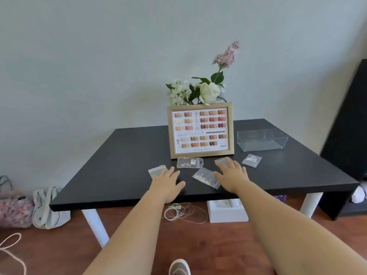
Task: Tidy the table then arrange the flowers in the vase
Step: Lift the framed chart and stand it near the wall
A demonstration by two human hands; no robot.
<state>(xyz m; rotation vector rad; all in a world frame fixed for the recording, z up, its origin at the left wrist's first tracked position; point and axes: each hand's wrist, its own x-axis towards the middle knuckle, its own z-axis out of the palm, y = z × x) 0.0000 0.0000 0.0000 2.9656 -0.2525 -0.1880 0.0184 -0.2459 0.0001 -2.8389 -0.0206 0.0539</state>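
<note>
Several small clear packets lie on the black table (119, 155). My left hand (167, 181) rests flat, its fingertips on one packet (155, 169). My right hand (231, 174) lies flat with its fingertips on another packet (219, 160) and its thumb beside a glittery packet (206, 177). A fourth packet (189, 162) sits between my hands, and a fifth packet (252, 160) lies to the right. White and lilac flowers (200, 90) rise behind a gold picture frame (200, 131); the vase is hidden behind it.
A clear plastic box (262, 138) stands on the table at the right, behind the fifth packet. On the floor are bags (29, 207) at the left, a coil of thin cord (184, 212), a white box (226, 212) and a black shelf (349, 135) at the right.
</note>
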